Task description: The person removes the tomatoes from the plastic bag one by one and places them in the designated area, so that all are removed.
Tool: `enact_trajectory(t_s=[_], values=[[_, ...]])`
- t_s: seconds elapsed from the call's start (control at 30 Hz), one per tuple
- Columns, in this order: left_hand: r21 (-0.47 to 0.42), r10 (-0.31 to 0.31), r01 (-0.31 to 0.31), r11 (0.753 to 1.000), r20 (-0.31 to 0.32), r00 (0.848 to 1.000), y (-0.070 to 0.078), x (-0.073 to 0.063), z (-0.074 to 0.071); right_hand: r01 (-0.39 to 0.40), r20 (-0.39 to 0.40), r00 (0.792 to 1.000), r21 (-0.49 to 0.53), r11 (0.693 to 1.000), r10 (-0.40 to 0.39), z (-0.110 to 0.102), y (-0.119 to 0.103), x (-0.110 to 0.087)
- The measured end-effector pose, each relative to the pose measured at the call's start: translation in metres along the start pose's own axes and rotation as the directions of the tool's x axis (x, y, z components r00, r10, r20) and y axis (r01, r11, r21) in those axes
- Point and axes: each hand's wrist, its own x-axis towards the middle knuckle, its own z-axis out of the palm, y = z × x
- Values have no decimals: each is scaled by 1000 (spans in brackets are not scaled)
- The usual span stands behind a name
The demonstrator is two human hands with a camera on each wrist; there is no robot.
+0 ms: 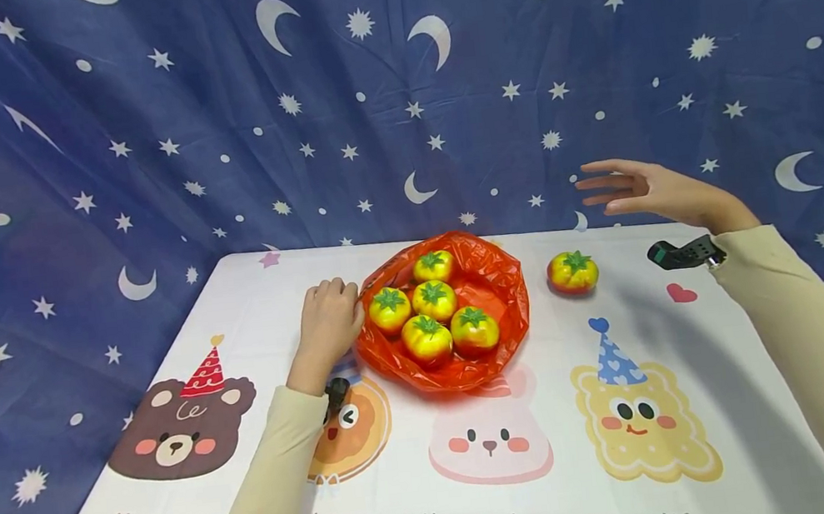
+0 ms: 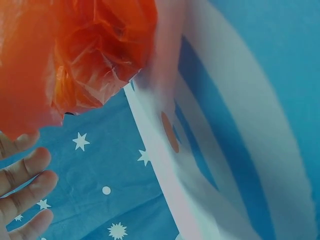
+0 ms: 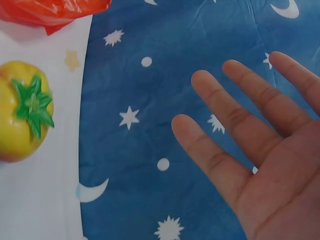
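A red plastic bag lies spread wide on the table, with several yellow-red tomatoes with green star-shaped tops inside it. At the bag's left rim my left hand holds the edge with curled fingers; the thumb is hidden. The left wrist view shows the red film reaching down to the uppermost finger. One more tomato rests on the table to the right of the bag. Above and behind it my right hand hovers, fingers extended and apart, holding nothing. Its palm shows bare in the right wrist view.
A white cloth printed with cartoon figures and lettering covers the table. Directly behind the table's far edge hangs a dark blue curtain with moons and stars, which also runs along the left side.
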Motion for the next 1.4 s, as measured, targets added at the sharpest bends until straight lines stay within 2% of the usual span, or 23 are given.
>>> enact_trajectory(t_s=[0.3,0.67,1.03,1.4], values=[[9,-2,2,1000,1,1000,2,1,0,12,16,1000,37,999,-13,9,-9,6],[0,-6,6,1000,7,1000,2,0,1,53,54,997,101,994,-58,25,-5,17],[-3,-3,3,1000,-12,1000,2,1,0,71,81,993,163,984,-85,46,-7,32],[4,-2,2,1000,4,1000,2,1,0,128,98,984,203,971,-150,75,-6,48]])
